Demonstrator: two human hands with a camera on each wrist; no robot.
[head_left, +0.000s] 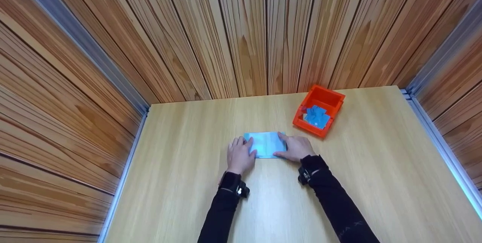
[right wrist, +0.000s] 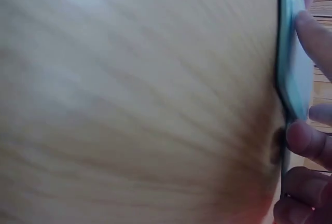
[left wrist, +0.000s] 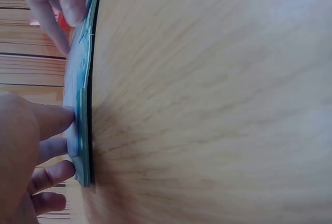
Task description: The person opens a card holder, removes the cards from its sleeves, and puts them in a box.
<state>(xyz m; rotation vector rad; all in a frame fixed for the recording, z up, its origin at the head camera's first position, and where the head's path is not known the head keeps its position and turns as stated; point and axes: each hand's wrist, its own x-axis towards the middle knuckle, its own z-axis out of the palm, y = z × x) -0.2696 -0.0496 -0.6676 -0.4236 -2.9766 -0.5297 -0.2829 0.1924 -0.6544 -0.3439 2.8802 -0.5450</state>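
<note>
A flat light-blue rectangular thing lies on the table between my two hands. Its front edge shows teal layers in the left wrist view, and the surface looks smooth and slightly shiny. My left hand rests at its left end, with the thumb and fingertips touching the top and side. At the right end, my right hand spreads thumb and forefinger across the near and far corners. One finger of the right hand lies on the top face in the right wrist view, while others bend beside the end.
An orange bin stands behind and to the right of my right hand, with several blue flat pieces inside. Wood-patterned walls rise behind the table and along both sides, with metal rails at the edges.
</note>
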